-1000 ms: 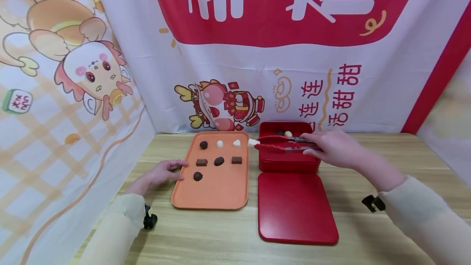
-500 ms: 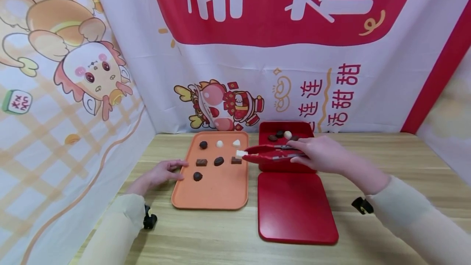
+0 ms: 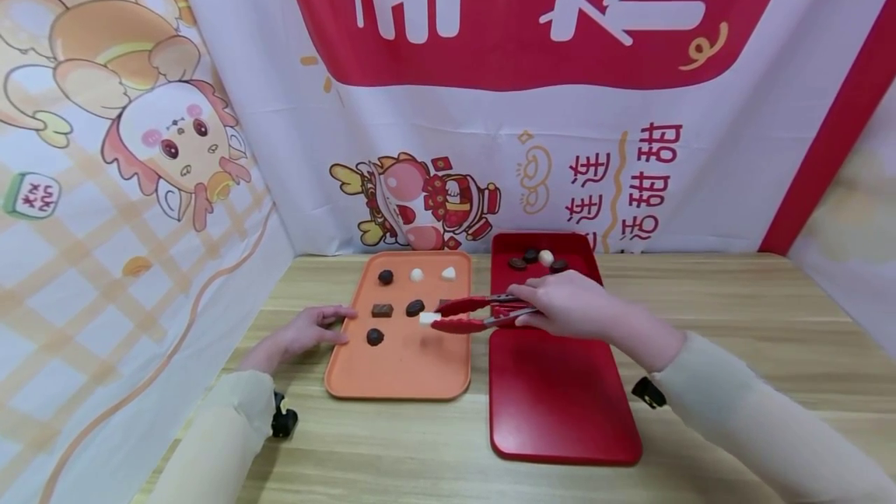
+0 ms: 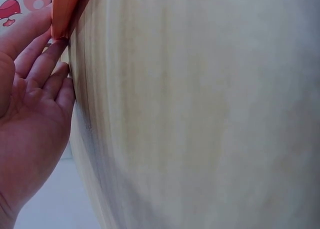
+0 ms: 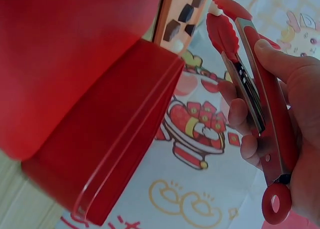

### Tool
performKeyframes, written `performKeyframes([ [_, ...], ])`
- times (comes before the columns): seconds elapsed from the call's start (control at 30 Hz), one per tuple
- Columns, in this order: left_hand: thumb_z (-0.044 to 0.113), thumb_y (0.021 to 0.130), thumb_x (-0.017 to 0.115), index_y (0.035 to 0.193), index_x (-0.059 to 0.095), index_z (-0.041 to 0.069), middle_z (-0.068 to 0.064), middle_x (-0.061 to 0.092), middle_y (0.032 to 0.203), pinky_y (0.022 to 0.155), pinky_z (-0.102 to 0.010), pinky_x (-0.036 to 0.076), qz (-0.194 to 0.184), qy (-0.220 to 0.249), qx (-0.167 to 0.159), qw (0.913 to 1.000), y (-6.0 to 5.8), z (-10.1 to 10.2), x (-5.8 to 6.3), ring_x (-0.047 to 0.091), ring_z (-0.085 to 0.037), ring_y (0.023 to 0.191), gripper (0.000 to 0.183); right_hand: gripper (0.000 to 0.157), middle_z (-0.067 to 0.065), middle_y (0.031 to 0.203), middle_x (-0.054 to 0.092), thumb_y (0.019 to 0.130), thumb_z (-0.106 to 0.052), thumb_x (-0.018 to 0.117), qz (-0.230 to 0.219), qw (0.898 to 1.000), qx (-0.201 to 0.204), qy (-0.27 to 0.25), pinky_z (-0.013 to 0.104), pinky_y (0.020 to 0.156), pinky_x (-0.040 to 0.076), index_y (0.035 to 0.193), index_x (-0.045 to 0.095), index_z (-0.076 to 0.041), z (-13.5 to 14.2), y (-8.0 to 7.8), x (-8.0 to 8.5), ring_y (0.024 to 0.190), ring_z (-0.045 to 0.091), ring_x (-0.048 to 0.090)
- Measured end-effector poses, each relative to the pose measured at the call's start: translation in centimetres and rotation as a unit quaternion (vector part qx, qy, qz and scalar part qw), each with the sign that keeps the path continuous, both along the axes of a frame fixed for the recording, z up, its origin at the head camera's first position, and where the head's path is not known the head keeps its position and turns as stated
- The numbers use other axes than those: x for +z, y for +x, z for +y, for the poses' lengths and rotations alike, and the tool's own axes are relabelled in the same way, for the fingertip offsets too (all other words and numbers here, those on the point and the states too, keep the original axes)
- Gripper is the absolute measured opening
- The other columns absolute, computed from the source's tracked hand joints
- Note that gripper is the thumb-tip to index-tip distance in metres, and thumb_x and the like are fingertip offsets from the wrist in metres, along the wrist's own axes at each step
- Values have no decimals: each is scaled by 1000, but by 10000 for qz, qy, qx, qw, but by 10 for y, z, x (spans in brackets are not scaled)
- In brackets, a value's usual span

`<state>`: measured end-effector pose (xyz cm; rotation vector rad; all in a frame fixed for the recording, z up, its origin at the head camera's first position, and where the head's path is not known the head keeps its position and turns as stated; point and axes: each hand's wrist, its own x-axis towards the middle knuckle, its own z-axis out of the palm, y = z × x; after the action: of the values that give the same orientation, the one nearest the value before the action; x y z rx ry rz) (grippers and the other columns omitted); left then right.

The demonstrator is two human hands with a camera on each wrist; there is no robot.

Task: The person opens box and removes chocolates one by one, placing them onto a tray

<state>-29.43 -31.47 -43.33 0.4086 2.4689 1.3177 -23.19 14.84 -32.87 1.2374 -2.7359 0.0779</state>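
Note:
My right hand (image 3: pixel 570 303) grips red-tipped metal tongs (image 3: pixel 483 309), with the fingers on one arm and the thumb on the other in the right wrist view. A small white chocolate piece (image 3: pixel 430 319) is pinched between the tong tips, over the orange tray (image 3: pixel 399 379). On the tray lie several dark chocolates, among them a brown rectangular one (image 3: pixel 382 310) and a round one (image 3: pixel 375 337), plus two white ones at the back. My left hand (image 3: pixel 308 330) touches the tray's left rim with its fingers extended; the left wrist view shows the fingertips right at the orange edge (image 4: pixel 65 11).
Behind the tongs stands an open red box (image 3: pixel 505 255) with several chocolates (image 3: pixel 545 258) inside. Its flat red lid (image 3: pixel 563 403) lies in front of it, right of the tray. A printed cloth (image 3: pixel 420 123) hangs behind the wooden table (image 3: pixel 700 294).
My right hand has carried the tongs and the white chocolate left and toward me, from beside the box to over the tray. The left hand has stayed at the tray's rim.

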Motion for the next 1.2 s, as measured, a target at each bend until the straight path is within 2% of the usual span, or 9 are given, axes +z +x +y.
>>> performKeyframes([
  [0.2,11,86,74,133,56,-1,-27,35,148,113,-55,21,73,-65,31,9999,0,0,0,23,-44,140,52,36,-6,87,66,86,-38,73,0,9998,166,116,23,62,52,114,66,-15,-18,-5,-6,69,6,58],
  [0.3,11,86,74,133,56,-1,-27,35,148,113,-56,20,99,-118,62,9999,0,-1,-1,24,-44,139,52,39,-5,88,66,86,-39,73,102,9993,257,237,22,62,51,115,67,-13,-26,-9,-9,71,6,58],
  [0.4,12,85,75,133,56,0,-27,36,148,113,-55,19,103,-160,73,9998,0,-1,-2,24,-44,139,52,39,-4,87,65,86,-39,73,178,9986,341,359,20,58,48,114,67,-12,-33,-12,-12,70,7,58],
  [0.53,12,84,75,133,56,-1,-27,37,148,113,-55,19,129,-162,68,9998,1,-1,-1,25,-44,139,53,32,-4,82,62,87,-38,73,255,9980,390,423,21,54,45,107,65,-14,-41,-15,-14,68,8,57],
  [0.77,12,84,75,133,56,0,-24,41,146,113,-55,20,167,-176,4,9997,-3,-1,-2,28,-43,138,54,30,-3,85,64,88,-35,72,44,9984,231,516,22,54,46,109,67,-14,-50,-21,-12,69,10,58],
  [1.03,13,84,76,132,57,1,-23,42,146,113,-54,20,171,-208,-3,9996,-5,-1,-5,28,-42,138,53,28,-5,80,63,86,-39,73,-218,9978,94,619,23,55,46,103,65,-18,-53,-23,-15,65,8,55],
  [1.2,12,85,75,132,57,-1,-25,40,146,113,-55,19,169,-177,-11,9997,-4,-2,-3,27,-43,139,52,34,-4,85,65,86,-38,74,-270,9979,93,584,22,58,47,110,65,-17,-53,-23,-19,68,8,56],
])
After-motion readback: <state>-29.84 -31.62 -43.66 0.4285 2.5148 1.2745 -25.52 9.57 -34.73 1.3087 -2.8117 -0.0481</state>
